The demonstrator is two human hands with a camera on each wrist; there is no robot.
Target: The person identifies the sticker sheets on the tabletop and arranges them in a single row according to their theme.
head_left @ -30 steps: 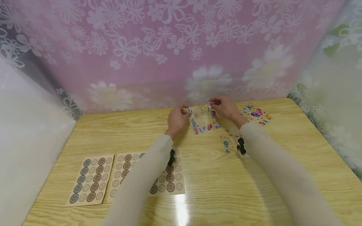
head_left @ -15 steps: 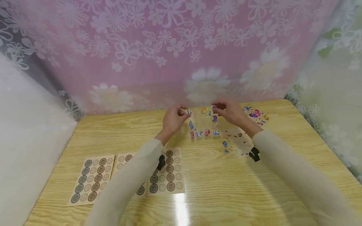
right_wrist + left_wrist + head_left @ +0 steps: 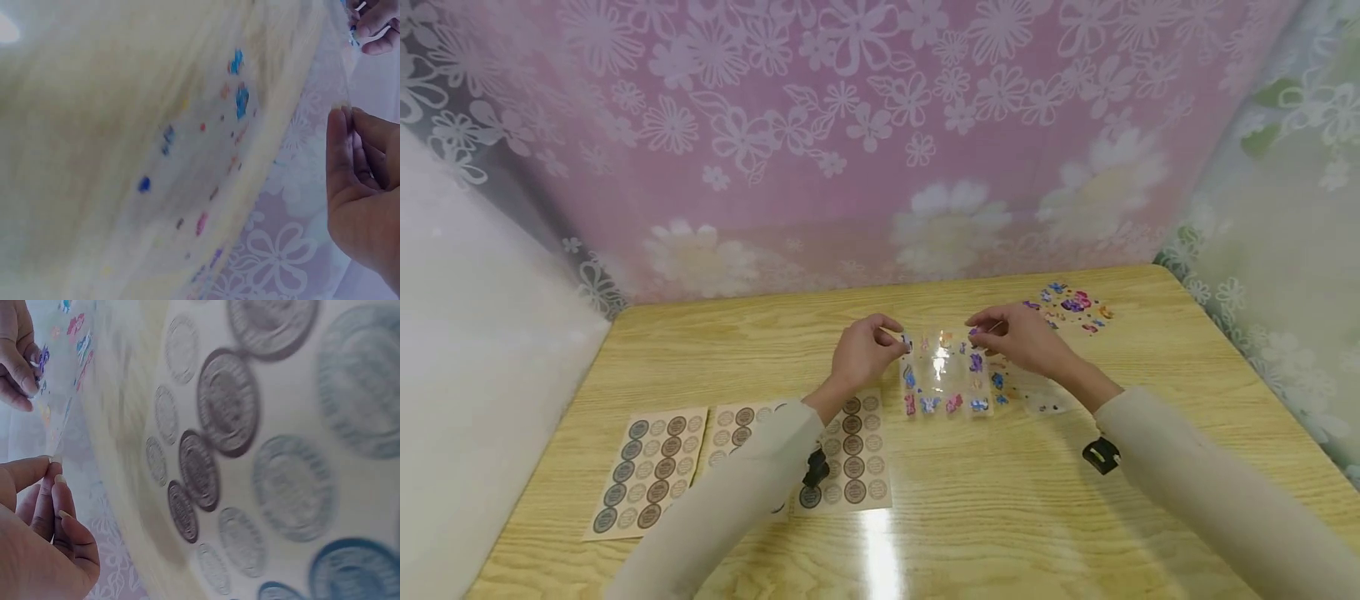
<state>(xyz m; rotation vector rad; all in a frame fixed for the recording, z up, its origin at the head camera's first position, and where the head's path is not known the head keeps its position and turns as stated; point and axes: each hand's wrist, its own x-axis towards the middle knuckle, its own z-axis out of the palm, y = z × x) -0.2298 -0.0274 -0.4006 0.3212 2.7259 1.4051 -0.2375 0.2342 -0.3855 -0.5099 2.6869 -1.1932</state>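
Mid-frame, left hand (image 3: 867, 357) and right hand (image 3: 1021, 337) pinch a clear sticker sheet (image 3: 942, 377), apparently positioning it; next likely needs even tension

Wood-grain table (image 3: 970, 508), round-label sheets (image 3: 646, 471), flower-sticker sheets (image 3: 1077, 302)

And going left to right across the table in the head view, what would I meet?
Leftmost sheet of round stickers, left hand, clear sticker sheet, right hand, rightmost cluster of colourful motifs.

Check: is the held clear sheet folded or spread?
Spread: the clear sheet spans from left hand to right hand, coloured designs showing along its edges.
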